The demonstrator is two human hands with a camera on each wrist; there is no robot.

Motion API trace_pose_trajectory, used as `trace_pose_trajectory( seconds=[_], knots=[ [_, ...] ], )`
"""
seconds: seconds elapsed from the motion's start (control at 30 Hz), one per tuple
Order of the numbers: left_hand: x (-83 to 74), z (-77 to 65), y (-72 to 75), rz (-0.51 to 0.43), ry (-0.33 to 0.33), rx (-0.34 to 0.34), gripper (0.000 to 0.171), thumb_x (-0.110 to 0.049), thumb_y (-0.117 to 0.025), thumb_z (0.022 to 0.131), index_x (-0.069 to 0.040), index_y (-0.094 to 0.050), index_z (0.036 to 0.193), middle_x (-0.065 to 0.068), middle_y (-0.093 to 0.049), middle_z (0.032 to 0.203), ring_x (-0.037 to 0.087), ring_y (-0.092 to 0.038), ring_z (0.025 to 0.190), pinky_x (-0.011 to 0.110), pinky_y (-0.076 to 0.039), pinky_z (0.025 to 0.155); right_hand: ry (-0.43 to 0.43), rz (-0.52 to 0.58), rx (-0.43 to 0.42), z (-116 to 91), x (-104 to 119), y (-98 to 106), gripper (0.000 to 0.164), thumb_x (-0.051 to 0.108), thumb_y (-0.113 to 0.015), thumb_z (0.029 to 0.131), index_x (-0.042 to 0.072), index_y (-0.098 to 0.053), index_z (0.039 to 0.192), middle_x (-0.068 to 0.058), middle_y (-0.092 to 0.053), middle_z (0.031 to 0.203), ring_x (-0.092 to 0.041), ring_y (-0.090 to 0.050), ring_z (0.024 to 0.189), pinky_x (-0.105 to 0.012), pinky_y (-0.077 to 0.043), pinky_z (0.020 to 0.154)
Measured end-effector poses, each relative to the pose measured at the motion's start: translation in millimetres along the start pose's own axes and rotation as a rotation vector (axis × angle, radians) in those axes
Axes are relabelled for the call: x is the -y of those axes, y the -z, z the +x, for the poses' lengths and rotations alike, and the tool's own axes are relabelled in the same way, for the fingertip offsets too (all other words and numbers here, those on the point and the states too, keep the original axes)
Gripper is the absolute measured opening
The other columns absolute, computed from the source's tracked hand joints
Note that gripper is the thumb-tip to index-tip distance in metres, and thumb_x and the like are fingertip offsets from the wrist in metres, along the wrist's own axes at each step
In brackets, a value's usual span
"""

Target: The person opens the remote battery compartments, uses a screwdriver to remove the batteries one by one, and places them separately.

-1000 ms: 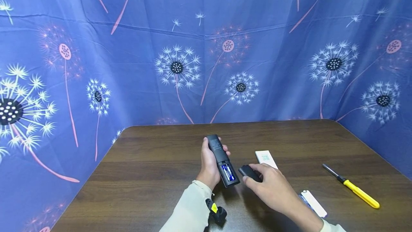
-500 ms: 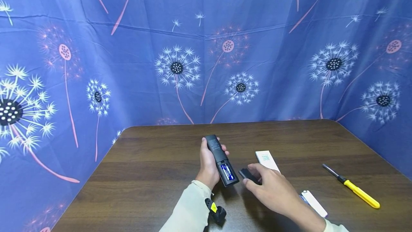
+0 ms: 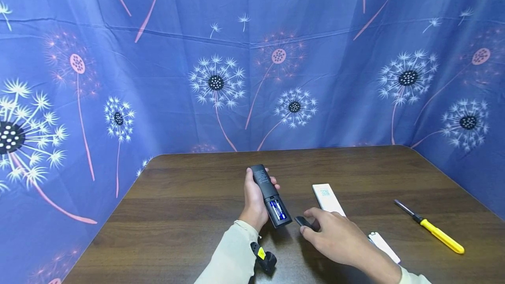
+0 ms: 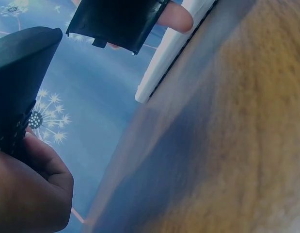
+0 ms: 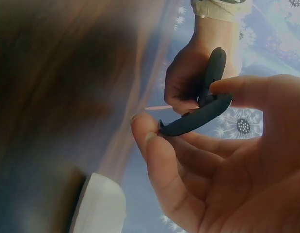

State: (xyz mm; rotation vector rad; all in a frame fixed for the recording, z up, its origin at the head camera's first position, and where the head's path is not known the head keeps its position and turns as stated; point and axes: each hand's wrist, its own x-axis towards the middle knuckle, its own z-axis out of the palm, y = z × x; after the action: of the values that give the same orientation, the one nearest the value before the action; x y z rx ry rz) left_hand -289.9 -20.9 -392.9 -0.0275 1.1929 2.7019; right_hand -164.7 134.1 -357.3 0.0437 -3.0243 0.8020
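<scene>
My left hand [image 3: 254, 198] grips a black remote control [image 3: 265, 182], its back turned up. The battery bay at the remote's near end is uncovered, and blue batteries [image 3: 278, 210] lie in it. Just to the right, my right hand [image 3: 337, 233] pinches a curved black battery cover [image 3: 303, 221] by its edges, between thumb and fingers. In the left wrist view the cover [image 4: 118, 22] shows a small tab on its edge, apart from the remote's end [image 4: 23, 53]. The right wrist view has the cover [image 5: 196, 118] seen edge-on, overlapping the remote [image 5: 216, 65] behind it.
On the wooden table [image 3: 177, 222], a white flat box [image 3: 328, 198] lies beyond my right hand. A smaller white object [image 3: 384, 247] sits by my right forearm. Farther right is a yellow-handled screwdriver [image 3: 438, 233]. A blue dandelion-print cloth [image 3: 158, 78] hangs around the table.
The battery cover has tilted in my right fingers, showing less of its face, and has shifted slightly right and nearer. The left hand and remote have barely moved.
</scene>
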Motion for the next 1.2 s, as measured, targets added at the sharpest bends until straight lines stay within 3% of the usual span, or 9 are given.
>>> trace_pose_trajectory(
  seconds=[0.33, 0.6, 0.97, 1.2],
  knots=[
    [-1.1, -1.6, -1.1, 0.005, 0.003, 0.012, 0.058, -0.055, -0.019, 0.107, -0.008, -0.049, 0.125, 0.003, -0.059, 0.077, 0.014, -0.059, 0.064, 0.029, -0.047, 0.065, 0.035, -0.089, 0.02, -0.5, -3.4, 2.4, 0.036, 0.034, -0.078, 0.085, 0.016, -0.07, 0.115, 0.007, -0.07, 0.09, -0.011, -0.055, 0.071, -0.04, -0.046, 0.063],
    [-1.7, -2.1, -1.4, -0.008, 0.019, 0.002, 0.059, -0.056, -0.02, 0.106, -0.009, -0.049, 0.125, 0.002, -0.058, 0.077, 0.014, -0.059, 0.063, 0.028, -0.046, 0.063, 0.026, -0.13, 0.079, -2.9, -7.1, 2.6, 0.04, 0.028, -0.077, 0.083, 0.017, -0.068, 0.121, 0.005, -0.06, 0.079, -0.015, -0.051, 0.064, -0.035, -0.039, 0.054],
    [-0.7, -1.1, -0.3, 0.014, 0.015, -0.012, 0.06, -0.057, -0.021, 0.106, -0.008, -0.05, 0.125, 0.002, -0.058, 0.077, 0.014, -0.059, 0.064, 0.029, -0.045, 0.064, 0.163, -0.27, 0.014, -5.4, -5.6, -1.6, 0.036, 0.027, -0.082, 0.079, 0.016, -0.07, 0.11, 0.009, -0.062, 0.082, -0.013, -0.049, 0.066, -0.035, -0.041, 0.055],
    [0.4, -1.1, 0.6, 0.038, 0.015, -0.001, 0.061, -0.06, -0.023, 0.105, -0.009, -0.049, 0.127, 0.002, -0.059, 0.079, 0.014, -0.06, 0.067, 0.029, -0.046, 0.067, 0.152, -0.309, 0.046, -6.3, -8.2, -3.3, 0.043, 0.03, -0.086, 0.076, 0.015, -0.069, 0.114, 0.005, -0.066, 0.086, -0.014, -0.051, 0.067, -0.036, -0.043, 0.055]
  ],
)
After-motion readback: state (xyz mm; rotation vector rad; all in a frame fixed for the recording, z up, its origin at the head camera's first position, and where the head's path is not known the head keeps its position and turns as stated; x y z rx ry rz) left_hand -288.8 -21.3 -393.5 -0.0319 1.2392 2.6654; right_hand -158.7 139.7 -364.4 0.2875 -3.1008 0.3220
